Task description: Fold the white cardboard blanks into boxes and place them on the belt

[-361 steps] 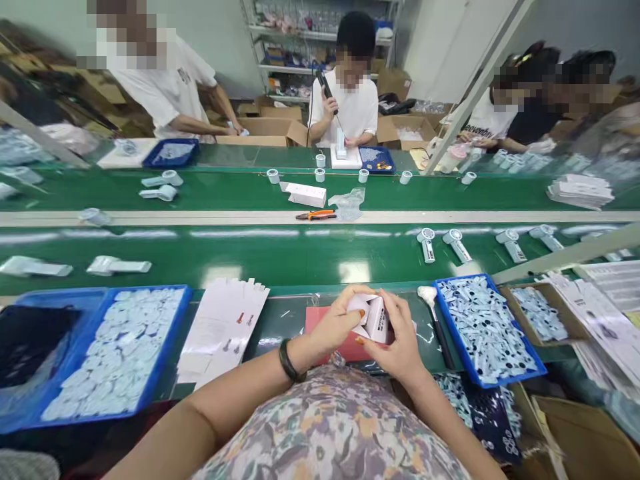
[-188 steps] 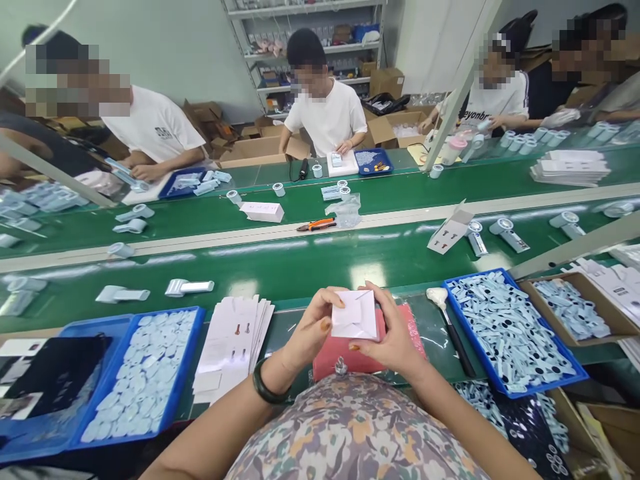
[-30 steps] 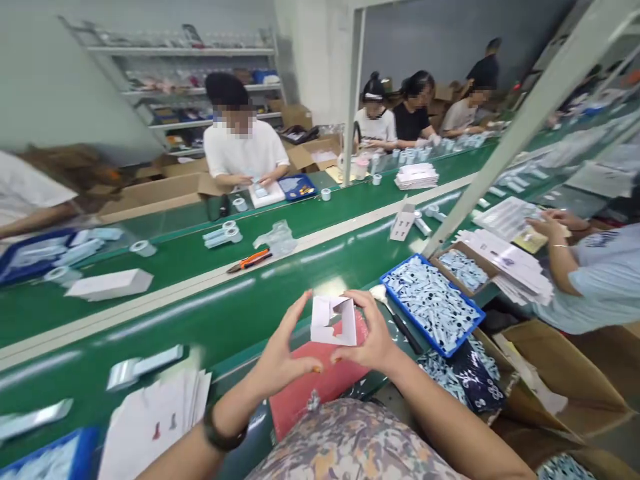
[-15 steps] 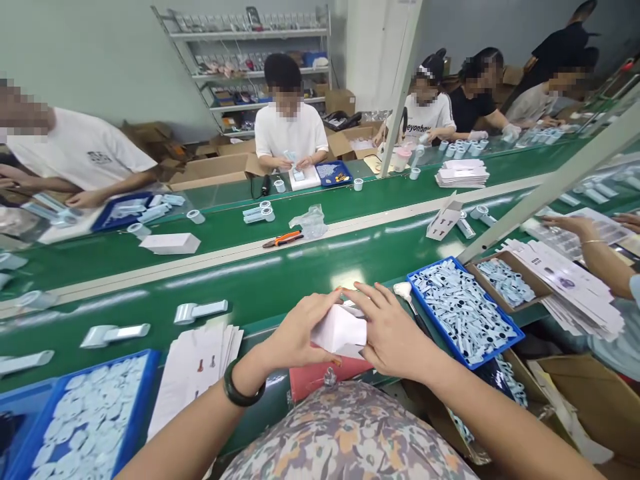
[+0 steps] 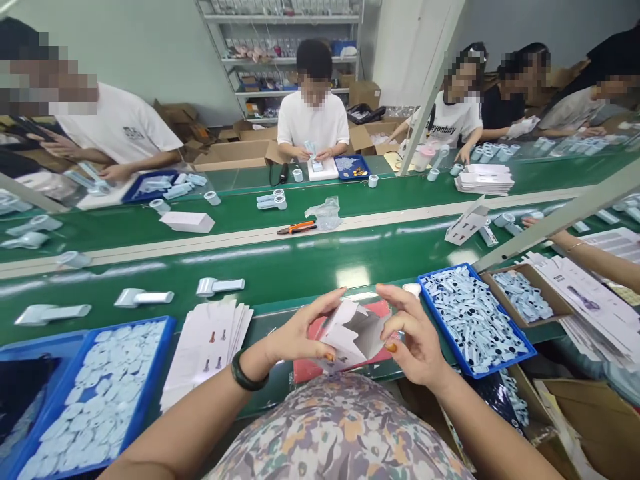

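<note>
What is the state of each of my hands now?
Left hand: holding the white box between thumb and fingers.
Right hand: half-curled at the box's open edge; whether it grips cannot be told.

Green bench (image 5: pixel 280 257) — trays (image 5: pixel 477 320), cartons (image 5: pixel 207 347), pliers (image 5: pixel 297 228), fans (image 5: pixel 145 298).

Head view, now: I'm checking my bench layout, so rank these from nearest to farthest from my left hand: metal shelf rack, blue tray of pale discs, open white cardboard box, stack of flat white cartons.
From the left hand:
1. Open white cardboard box: in its grasp.
2. Stack of flat white cartons: just left.
3. Blue plastic tray of pale discs: left, beyond the stack.
4. Grey metal shelf rack: against the far wall.
</note>
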The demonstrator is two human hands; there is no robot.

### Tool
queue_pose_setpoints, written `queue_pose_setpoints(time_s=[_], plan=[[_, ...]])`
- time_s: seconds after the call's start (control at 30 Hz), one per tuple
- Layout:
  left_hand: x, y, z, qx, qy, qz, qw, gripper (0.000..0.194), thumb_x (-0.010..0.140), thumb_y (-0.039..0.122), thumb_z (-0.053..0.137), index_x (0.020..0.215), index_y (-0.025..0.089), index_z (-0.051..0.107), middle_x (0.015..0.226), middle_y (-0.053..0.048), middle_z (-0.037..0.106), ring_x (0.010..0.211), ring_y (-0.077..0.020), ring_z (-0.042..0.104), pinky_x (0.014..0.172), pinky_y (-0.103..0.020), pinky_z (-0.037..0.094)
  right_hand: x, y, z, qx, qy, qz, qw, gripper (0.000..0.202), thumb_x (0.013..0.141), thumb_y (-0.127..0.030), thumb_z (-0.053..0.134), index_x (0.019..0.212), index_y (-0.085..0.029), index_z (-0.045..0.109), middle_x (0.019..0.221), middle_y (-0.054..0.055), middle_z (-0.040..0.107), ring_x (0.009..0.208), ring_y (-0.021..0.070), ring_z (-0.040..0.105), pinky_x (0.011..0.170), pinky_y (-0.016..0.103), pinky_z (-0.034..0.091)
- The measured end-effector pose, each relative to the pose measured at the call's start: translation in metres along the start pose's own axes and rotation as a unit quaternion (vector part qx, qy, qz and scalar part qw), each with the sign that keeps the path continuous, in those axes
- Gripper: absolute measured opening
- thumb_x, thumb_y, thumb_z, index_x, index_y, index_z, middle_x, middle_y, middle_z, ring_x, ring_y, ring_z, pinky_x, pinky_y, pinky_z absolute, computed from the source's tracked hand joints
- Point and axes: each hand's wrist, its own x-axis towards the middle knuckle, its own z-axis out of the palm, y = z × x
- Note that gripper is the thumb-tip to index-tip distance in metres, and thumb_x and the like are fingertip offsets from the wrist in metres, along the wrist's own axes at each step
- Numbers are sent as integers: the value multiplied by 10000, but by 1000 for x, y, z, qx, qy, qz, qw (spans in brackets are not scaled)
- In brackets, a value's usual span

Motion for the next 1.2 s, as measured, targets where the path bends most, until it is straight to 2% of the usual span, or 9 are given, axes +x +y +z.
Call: queue_pose_setpoints(time_s=[0.2,0.33,0.47,0.63,0.73,0.87,0.97,1.07,1.2], plan=[[1,-2,-7,68,37,-37,996,1134,639,533,966,1604,297,419,1627,-152,466,1438,-402,499,1253,-584,335,5,-3,-9,35,66,66,995,182,1042,-410,541,1062,-282,669,1385,101,652,1172,260,694,985,465,576],[-1,-5,-11,113,59,-33,991,1091,686,549,933,1605,275,413,1595,-165,502,1436,-398,507,1243,-597,354,9,-15,-11,-116,-14,37,992,195,987,-324,621,1168,-291,686,1407,91,643,1303,294,609,1093,526,498],[0,-6,-10,214,89,39,972,1073,770,594,862,1640,275,321,1557,-186,533,1416,-367,537,1202,-556,430,17,-23,1,-249,-84,34,964,197,948,-192,591,1112,-247,685,1426,104,641,1333,309,575,1096,543,470],[3,-2,-11,403,65,192,892,879,930,586,698,1650,347,253,1383,-162,655,1174,-313,680,993,-467,575,33,-17,11,-307,-146,113,934,146,902,-109,600,945,-231,670,1044,56,760,1017,255,705,1129,586,405],[-1,-1,-11,462,73,189,863,911,954,609,643,1674,312,170,1351,-175,673,1121,-319,703,928,-446,599,42,-10,14,-319,-139,147,926,95,942,-187,645,873,-242,679,900,9,759,894,215,713,1174,575,359],[-9,-12,-11,447,60,146,880,1008,910,658,674,1683,318,124,1406,-158,667,1168,-331,710,968,-444,601,52,0,20,-320,-104,202,920,205,1011,-284,615,826,-239,691,883,7,772,882,192,717,1174,530,376],[-9,-19,-10,394,88,63,913,1124,865,658,729,1690,291,60,1418,-159,666,1159,-331,726,964,-432,605,51,4,19,-289,-137,200,926,172,1007,-224,587,926,-254,736,982,17,797,973,205,727,1180,551,370],[-5,-19,-6,342,129,-15,931,1174,844,614,771,1690,252,42,1415,-161,666,1173,-326,722,974,-429,598,41,4,16,-255,-142,159,943,250,997,-195,544,1111,-274,751,1270,57,758,1224,249,669,1153,552,418],[2,-20,5,342,144,-3,929,1117,844,562,785,1686,248,122,1538,-192,562,1317,-359,633,1100,-502,525,27,0,25,-310,-100,83,942,344,1004,-316,537,1291,-219,700,1576,124,546,1528,364,384,1188,652,359]])
